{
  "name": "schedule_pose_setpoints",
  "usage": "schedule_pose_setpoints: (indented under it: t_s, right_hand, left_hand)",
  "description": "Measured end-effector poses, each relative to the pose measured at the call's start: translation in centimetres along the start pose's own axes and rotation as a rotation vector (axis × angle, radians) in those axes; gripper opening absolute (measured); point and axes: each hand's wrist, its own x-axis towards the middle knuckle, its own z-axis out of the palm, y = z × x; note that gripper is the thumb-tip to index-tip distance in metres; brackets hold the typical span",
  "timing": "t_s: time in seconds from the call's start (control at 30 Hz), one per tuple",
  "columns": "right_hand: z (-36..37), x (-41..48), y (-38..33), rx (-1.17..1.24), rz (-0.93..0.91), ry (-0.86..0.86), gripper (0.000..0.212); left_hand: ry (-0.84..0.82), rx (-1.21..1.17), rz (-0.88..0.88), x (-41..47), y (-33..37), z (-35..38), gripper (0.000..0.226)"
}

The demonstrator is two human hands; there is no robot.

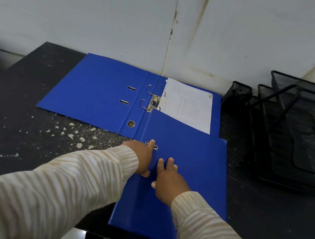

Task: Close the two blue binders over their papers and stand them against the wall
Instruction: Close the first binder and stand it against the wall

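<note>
Two blue binders lie on a dark speckled table. The far binder [98, 92] is spread open flat near the wall, its metal rings [150, 102] standing open, with a white sheet of paper [188, 106] on its right half. The near binder [192, 167] is closed and lies flat, overlapping the open one's right half. My left hand [142, 156] rests at the closed binder's left edge, one finger on a slot in the cover. My right hand [169, 180] lies flat on the cover, fingers spread. Neither hand grips anything.
A white wall [107, 15] stands right behind the table [16, 115]. A black wire-mesh tray rack [301, 134] and a small mesh holder [238, 95] occupy the back right. The table's front edge runs just under the near binder.
</note>
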Motion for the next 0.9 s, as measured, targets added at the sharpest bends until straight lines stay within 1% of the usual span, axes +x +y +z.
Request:
schedule_pose_setpoints:
  t_s: [0.07, 0.13, 0.2, 0.27, 0.33, 0.37, 0.43, 0.53, 0.6, 0.67, 0.77, 0.9]
  right_hand:
    - [0.0, 0.0, 0.0, 0.003, -0.001, -0.003, 0.072]
    - [0.0, 0.0, 0.1, -0.001, 0.001, -0.005, 0.072]
    - [-0.1, -0.1, 0.1, -0.001, 0.004, -0.005, 0.072]
    - [-0.1, -0.2, 0.0, 0.011, 0.005, -0.009, 0.072]
    - [-0.2, -0.2, 0.0, 0.022, 0.005, -0.007, 0.071]
    - [-0.1, -0.2, 0.1, 0.025, 0.006, -0.006, 0.071]
    - [0.0, -0.2, 0.1, 0.028, 0.005, -0.005, 0.071]
    - [0.0, -0.2, 0.2, 0.024, 0.006, 0.0, 0.071]
    - [0.0, -0.2, 0.2, 0.02, 0.01, -0.002, 0.071]
    - [0.1, -0.3, 0.3, 0.022, 0.009, 0.001, 0.071]
    - [0.3, -0.4, 0.4, 0.048, 0.022, 0.005, 0.07]
    - [1.1, -1.0, 0.6, 0.111, 0.155, -0.002, 0.072]
  left_hand:
    - [0.0, 0.01, -0.006, 0.1, 0.3, -0.2, 0.106]
    - [0.019, -0.039, 0.013, 0.2, 0.0, 0.0, 0.107]
    - [0.023, -0.186, 0.039, 0.6, -1.0, 0.7, 0.111]
    - [0.056, -0.447, 0.016, 1.1, -1.9, 1.5, 0.111]
    - [0.153, -0.698, -0.096, 2.2, -2.1, 1.8, 0.101]
    - [0.185, -0.788, -0.162, 2.7, -2.1, 1.8, 0.095]
    - [0.176, -0.864, -0.24, 3.8, -2.0, 1.7, 0.082]
    - [0.173, -0.969, -0.264, 4.6, -1.8, 1.4, 0.056]
    - [0.188, -0.991, -0.277, 4.7, -1.6, 1.1, 0.043]
    - [0.193, -0.971, -0.301, 4.6, -1.2, 0.8, 0.045]
    - [0.22, -0.994, -0.32, 4.3, -0.9, 1.3, 0.062]
    - [0.287, -1.044, -0.285, 3.6, -0.8, 2.8, 0.068]
